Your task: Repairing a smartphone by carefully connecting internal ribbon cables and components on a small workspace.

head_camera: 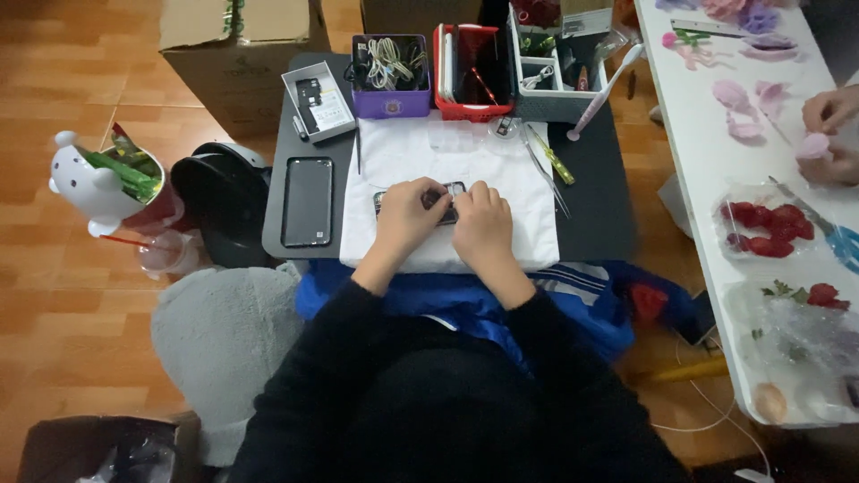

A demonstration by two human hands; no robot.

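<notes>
Together the left hand [404,215] and right hand [483,222] press down on a small dark phone [445,199], fingers curled over its edges and pinching it between them (its middle is mostly hidden). It lies on a white cloth [412,156] spread over the dark counter [595,206]. Just left of the cloth rests a second, larger black phone [308,201]. Tweezers [548,174] lie to the right. Behind stand a purple box of cables [390,76], a red basket [472,76] and a grey organiser [559,67]. Further right, another person's hands [828,134] work at a white table [707,152].
</notes>
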